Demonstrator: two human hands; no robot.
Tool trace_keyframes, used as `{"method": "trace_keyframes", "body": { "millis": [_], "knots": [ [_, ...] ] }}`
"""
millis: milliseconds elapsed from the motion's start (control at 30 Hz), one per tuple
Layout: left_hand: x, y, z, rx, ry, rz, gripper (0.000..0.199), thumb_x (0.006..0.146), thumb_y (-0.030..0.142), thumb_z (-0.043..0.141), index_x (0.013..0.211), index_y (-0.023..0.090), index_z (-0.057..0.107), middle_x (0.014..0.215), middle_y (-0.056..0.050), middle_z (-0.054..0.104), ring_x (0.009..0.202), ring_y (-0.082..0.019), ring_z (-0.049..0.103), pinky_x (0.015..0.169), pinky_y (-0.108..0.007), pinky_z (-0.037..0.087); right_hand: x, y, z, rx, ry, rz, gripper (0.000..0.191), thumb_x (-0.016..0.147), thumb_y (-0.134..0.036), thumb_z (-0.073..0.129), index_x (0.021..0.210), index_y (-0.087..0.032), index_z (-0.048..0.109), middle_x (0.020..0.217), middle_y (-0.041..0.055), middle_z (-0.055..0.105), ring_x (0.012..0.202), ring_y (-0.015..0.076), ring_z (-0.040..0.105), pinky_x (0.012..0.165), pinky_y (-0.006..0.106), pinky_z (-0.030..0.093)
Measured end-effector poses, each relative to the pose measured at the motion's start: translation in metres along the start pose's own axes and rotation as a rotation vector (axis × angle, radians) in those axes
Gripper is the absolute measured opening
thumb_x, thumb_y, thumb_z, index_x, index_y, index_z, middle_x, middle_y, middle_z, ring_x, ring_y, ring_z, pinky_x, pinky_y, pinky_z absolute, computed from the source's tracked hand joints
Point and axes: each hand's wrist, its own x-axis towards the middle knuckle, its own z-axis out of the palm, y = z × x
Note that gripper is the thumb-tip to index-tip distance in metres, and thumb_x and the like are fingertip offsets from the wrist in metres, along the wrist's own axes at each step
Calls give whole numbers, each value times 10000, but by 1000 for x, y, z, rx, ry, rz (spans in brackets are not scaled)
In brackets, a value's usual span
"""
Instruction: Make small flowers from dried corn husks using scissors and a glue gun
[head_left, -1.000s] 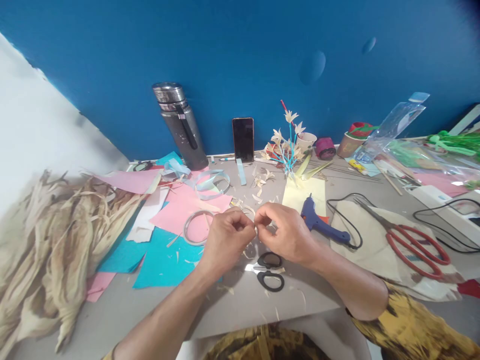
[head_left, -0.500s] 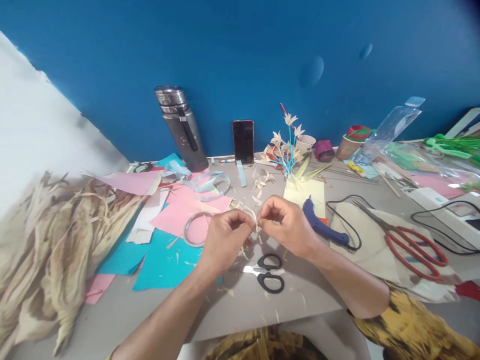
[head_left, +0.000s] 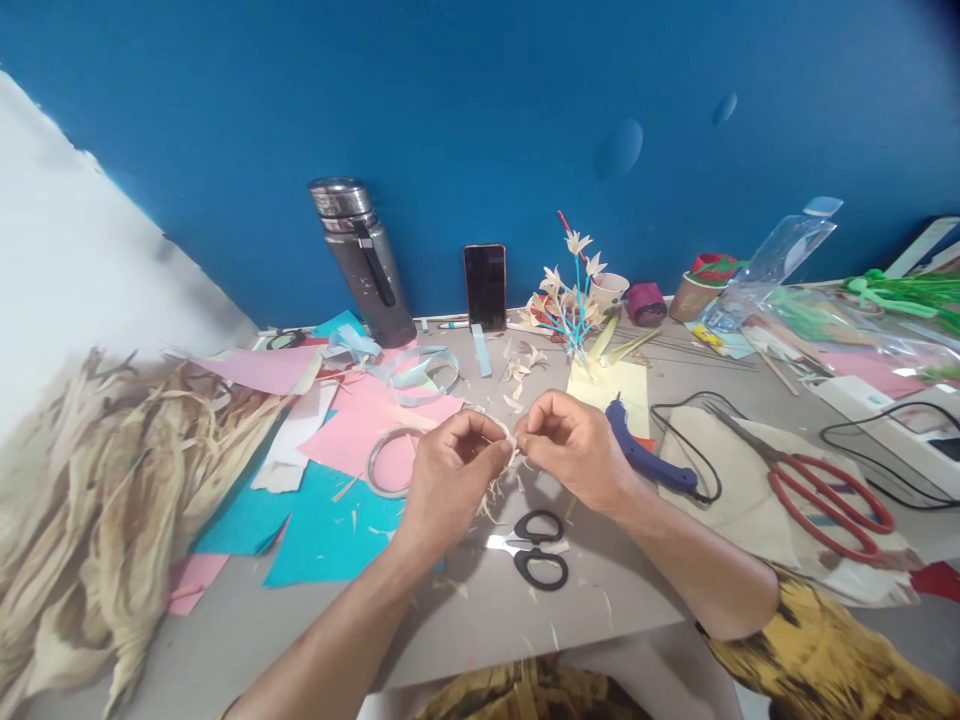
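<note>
My left hand (head_left: 461,470) and my right hand (head_left: 566,450) meet over the middle of the table, fingertips pinched close together. Between them is a small pale piece of dried husk (head_left: 513,445), mostly covered by the fingers. Thin pale shreds hang beneath the left fingers. Just below the hands lie black-handled scissors (head_left: 536,548). Loose cream husk petals (head_left: 525,362) lie beyond the fingertips. Behind them stands a bunch of cream husk flowers (head_left: 574,290) on light blue stems. A blue glue gun (head_left: 645,450) rests right of my right hand.
Dried husks (head_left: 142,500) are heaped at the left, beside blue and pink paper (head_left: 330,530) and a tape roll (head_left: 390,465). A steel flask (head_left: 364,265) and phone (head_left: 485,287) stand by the wall. Red-handled shears (head_left: 825,495) and a plastic bottle (head_left: 780,260) are at right.
The left fingers have shifted slightly, still pinching beside the right ones. More pale shreds show under the left hand. The other things have stayed where they were.
</note>
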Motion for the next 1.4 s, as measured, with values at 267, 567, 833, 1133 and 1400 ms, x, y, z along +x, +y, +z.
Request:
{"method": "trace_keyframes", "body": {
  "millis": [267,567,833,1133,1400],
  "knots": [
    [-7,-3,6,381,132,448,140,860,191,575,786,194,693,809,-50,690,767,-171,628,718,-275,480,-3,-1,2,-97,64,-70,155,743,-194,675,733,-206,521,724,-9,657,611,113,565,566,221,443],
    [-9,-3,7,242,149,300,138,794,186,604,721,193,721,781,-53,706,721,-167,638,595,-232,486,-11,1,9,-394,101,-286,145,768,-144,587,721,-234,483,738,-11,676,667,134,610,665,239,482],
    [-6,1,5,139,101,126,116,755,191,619,702,182,722,749,-40,699,694,-165,648,603,-233,501,-11,2,9,-364,107,-257,150,763,-139,583,715,-235,477,731,-13,670,659,132,617,647,232,476],
    [-5,1,6,59,75,103,114,764,206,634,706,167,724,772,-36,676,623,-146,635,544,-234,515,-11,3,10,-351,112,-247,150,738,-121,570,718,-234,472,725,-18,655,655,132,603,637,232,468],
    [-3,-7,5,87,54,146,114,786,206,638,753,166,739,804,-40,706,707,-161,669,633,-246,541,-11,4,9,-350,126,-231,159,734,-106,566,716,-231,469,721,-24,661,647,126,602,645,226,464]
  ]
}}
